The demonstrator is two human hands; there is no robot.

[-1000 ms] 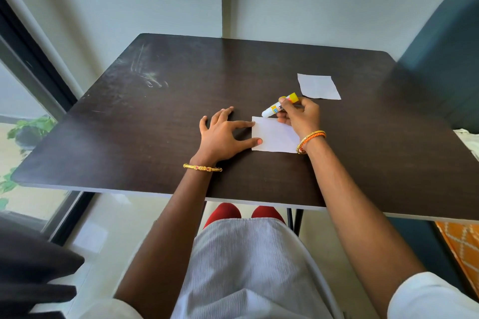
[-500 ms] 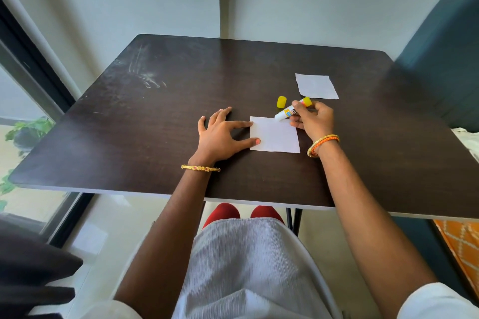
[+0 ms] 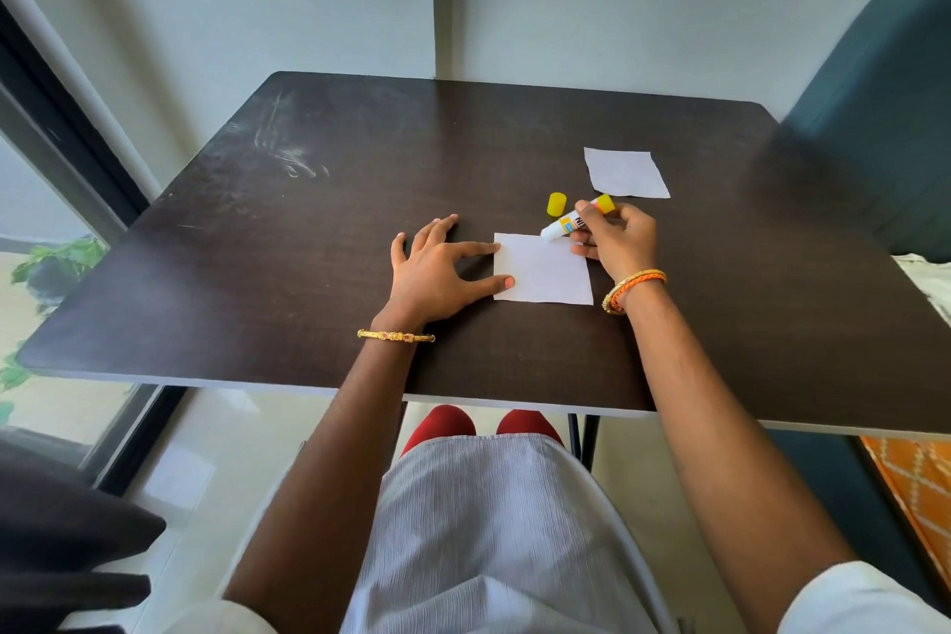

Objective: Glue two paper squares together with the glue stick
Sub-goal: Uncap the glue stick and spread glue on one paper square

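At the desk [image 3: 319,242], our left hand [image 3: 437,268] lies flat, fingertips pinning the near paper square [image 3: 540,273]; our right hand [image 3: 615,237] grips the glue stick [image 3: 571,221], tip slanting down-left onto its far edge; the second square [image 3: 625,173] waits beyond.

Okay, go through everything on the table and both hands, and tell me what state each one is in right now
Glue stick: uncapped, tilted, white tip down at the near square's far edge.
Yellow cap: off, lying on the table apart from the stick.
Near paper square: flat, pinned at its left edge.
Far paper square: flat, untouched, lying apart.
Left hand: spread, thumb and forefinger pressing the near square.
Right hand: grips the glue stick.
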